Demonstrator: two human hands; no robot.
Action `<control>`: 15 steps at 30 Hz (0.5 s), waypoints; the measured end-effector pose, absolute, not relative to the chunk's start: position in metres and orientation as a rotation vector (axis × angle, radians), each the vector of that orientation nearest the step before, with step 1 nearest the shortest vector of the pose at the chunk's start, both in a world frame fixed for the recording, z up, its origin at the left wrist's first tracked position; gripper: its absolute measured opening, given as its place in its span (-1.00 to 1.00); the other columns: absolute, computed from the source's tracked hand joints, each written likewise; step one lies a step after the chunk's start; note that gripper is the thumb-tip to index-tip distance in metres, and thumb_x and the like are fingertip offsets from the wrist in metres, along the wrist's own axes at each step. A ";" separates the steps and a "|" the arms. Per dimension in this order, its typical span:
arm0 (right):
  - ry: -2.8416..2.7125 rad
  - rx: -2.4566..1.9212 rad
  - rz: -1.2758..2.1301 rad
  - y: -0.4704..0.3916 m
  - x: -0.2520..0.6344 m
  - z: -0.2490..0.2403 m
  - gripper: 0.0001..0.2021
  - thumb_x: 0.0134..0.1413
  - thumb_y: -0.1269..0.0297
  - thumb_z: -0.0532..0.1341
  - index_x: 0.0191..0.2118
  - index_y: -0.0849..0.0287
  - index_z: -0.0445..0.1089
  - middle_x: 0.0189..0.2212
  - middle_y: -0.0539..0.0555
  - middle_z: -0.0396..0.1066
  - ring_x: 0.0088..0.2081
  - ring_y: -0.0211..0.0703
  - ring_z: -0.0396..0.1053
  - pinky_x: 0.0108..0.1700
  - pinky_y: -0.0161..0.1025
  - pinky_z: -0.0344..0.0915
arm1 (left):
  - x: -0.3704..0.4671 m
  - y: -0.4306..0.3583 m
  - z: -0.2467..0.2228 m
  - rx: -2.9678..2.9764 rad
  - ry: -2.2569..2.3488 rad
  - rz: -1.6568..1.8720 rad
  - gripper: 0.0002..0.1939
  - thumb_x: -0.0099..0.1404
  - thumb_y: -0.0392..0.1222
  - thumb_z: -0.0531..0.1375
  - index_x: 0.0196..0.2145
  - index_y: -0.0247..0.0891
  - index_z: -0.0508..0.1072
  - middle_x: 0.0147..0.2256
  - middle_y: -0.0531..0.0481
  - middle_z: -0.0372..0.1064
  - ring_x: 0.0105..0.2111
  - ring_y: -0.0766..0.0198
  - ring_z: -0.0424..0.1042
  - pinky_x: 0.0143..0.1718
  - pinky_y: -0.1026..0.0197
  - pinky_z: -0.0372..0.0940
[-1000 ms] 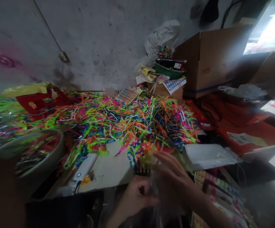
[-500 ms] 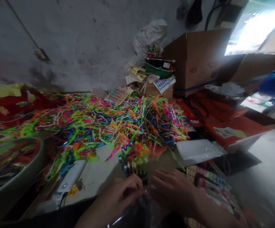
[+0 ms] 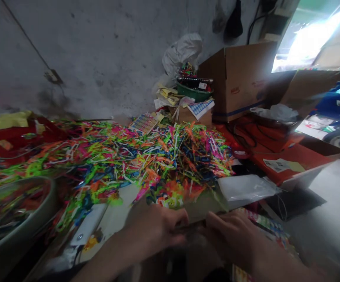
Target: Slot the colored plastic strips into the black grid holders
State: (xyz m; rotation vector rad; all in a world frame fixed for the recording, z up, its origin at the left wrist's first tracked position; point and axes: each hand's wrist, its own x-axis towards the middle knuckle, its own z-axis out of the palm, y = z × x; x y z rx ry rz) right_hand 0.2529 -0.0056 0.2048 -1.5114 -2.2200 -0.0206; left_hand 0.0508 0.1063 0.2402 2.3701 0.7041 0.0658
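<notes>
While the left hand and the right hand stood slightly apart at the near edge of the pale tabletop, fingers curled, a blurred, filmy sheet appeared between them; whether either hand was clamped on it could not be told. Beyond the hands spread a tangled heap of thin, glossy plastic pieces (neon green, orange, pink, blue and white). A flat, whitish packet with a shiny film surface lay just beyond the right hand. At far left, a round, thick-rimmed tub held slender, mixed-colour strips.
</notes>
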 end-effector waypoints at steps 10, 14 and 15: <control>-2.331 -1.430 0.023 -0.004 0.241 0.158 -0.89 0.00 0.43 0.14 -0.34 0.06 0.25 -0.48 -0.03 0.46 -0.53 -0.25 0.38 -0.62 -0.37 0.10 | 0.058 0.073 0.161 2.343 0.496 0.321 -0.92 0.17 -0.22 0.17 -0.44 -0.13 0.48 -0.51 0.07 0.44 -0.59 0.32 0.33 -0.54 0.33 0.08; -2.424 -1.515 0.058 0.004 0.232 0.088 -0.84 -0.09 0.43 0.18 -0.34 0.05 0.27 -0.54 -0.07 0.46 -0.63 -0.27 0.35 -0.67 -0.37 0.01 | 0.048 0.075 0.148 2.247 0.659 0.191 -0.83 0.18 -0.33 0.10 -0.46 -0.18 0.49 -0.46 0.04 0.47 -0.49 0.31 0.38 -0.49 0.35 0.10; -2.431 -1.550 0.066 0.004 0.229 0.077 -0.86 -0.11 0.39 0.20 -0.38 0.03 0.27 -0.59 -0.09 0.45 -0.68 -0.27 0.32 -0.71 -0.35 -0.06 | 0.044 0.075 0.148 2.193 0.704 0.159 -0.81 0.18 -0.33 0.08 -0.42 -0.19 0.49 -0.42 0.04 0.48 -0.45 0.31 0.40 -0.46 0.36 0.12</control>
